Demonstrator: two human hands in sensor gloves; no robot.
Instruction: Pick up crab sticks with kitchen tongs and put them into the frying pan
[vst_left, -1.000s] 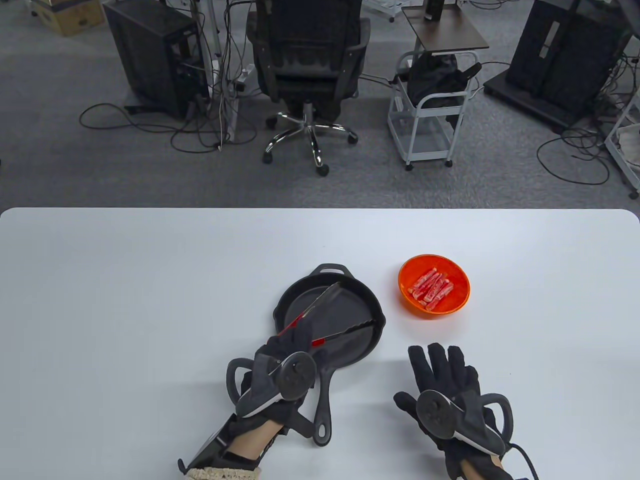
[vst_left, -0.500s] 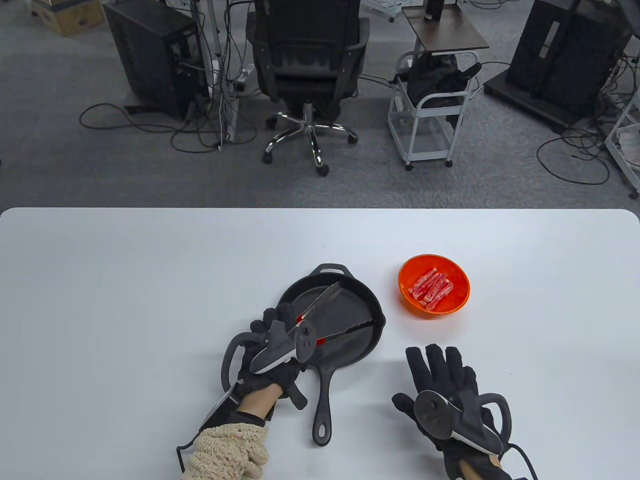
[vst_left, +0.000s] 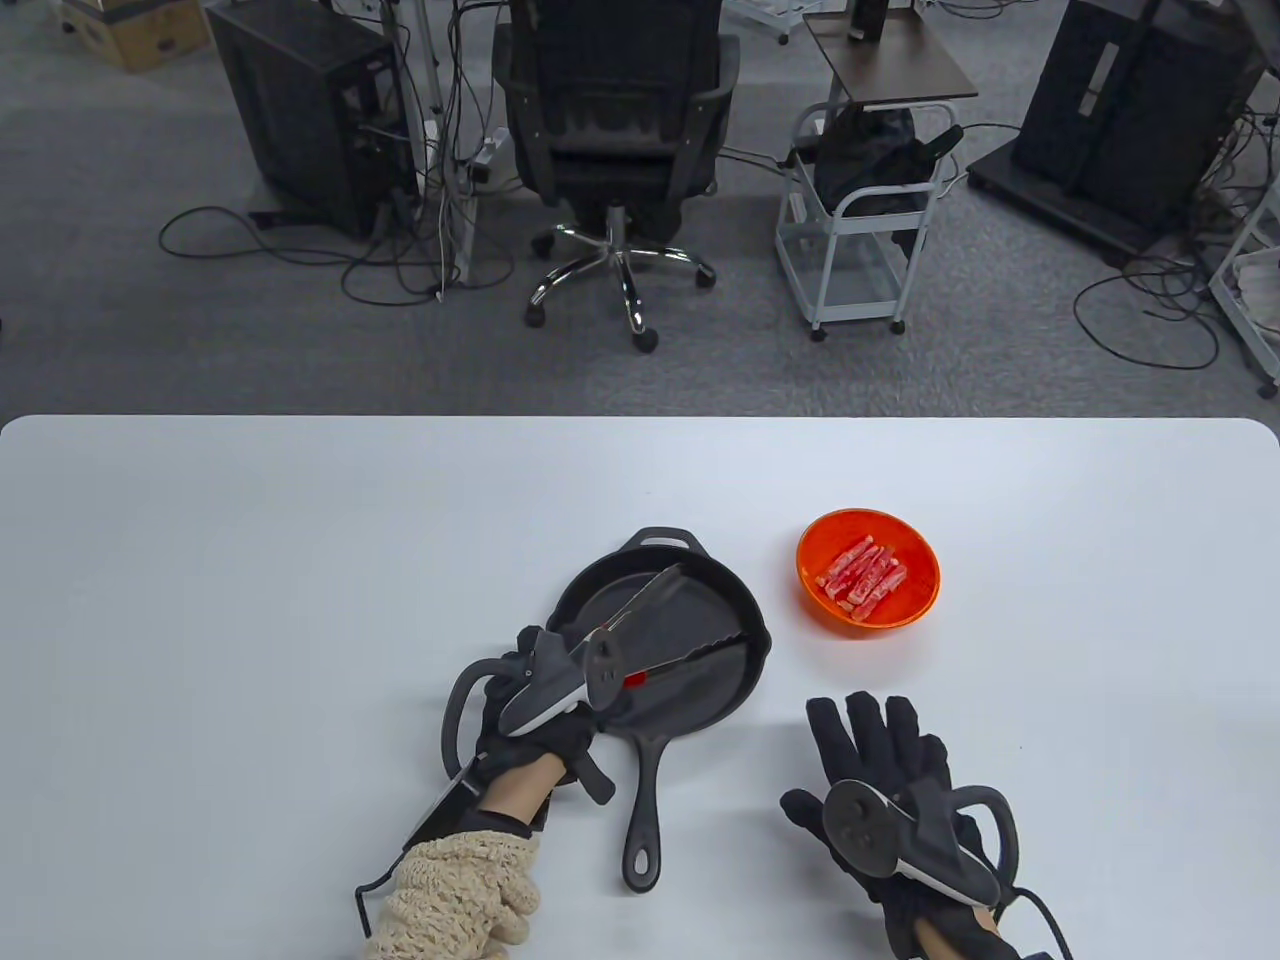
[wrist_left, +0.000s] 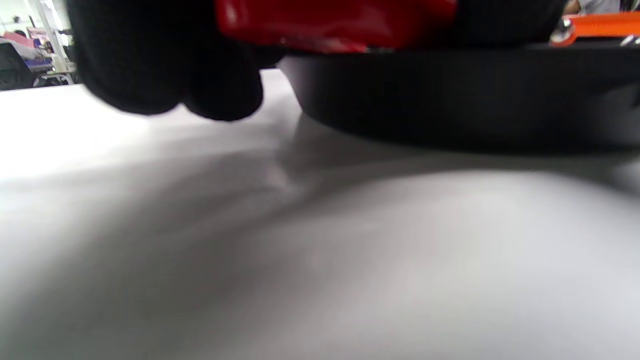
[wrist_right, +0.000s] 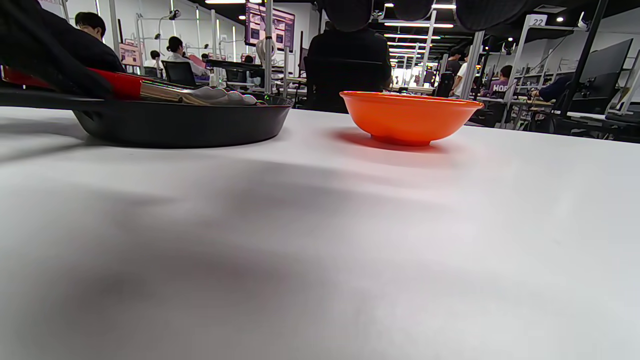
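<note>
A black cast-iron frying pan (vst_left: 700, 690) sits mid-table with its long handle (vst_left: 642, 820) pointing toward me. Kitchen tongs (vst_left: 660, 590) with red grips lie across the pan, their two metal arms spread apart. My left hand (vst_left: 545, 665) is at the pan's left rim, its fingers (wrist_left: 165, 65) curled at the tongs' red grip (wrist_left: 340, 20). Several red-and-white crab sticks (vst_left: 862, 580) lie in an orange bowl (vst_left: 920, 600) right of the pan. My right hand (vst_left: 880, 760) rests flat on the table below the bowl, fingers straight, holding nothing.
The white table (vst_left: 250, 600) stretches wide to the left and right. In the right wrist view the pan (wrist_right: 180, 125) and the bowl (wrist_right: 410, 117) stand side by side ahead. An office chair (vst_left: 615, 130) and a cart (vst_left: 860, 220) stand beyond the far edge.
My left hand has turned and slid up-left from over the pan handle to the tongs' red grip, and its knitted sleeve came into view. The tongs lie as before. The right hand drifted slightly left.
</note>
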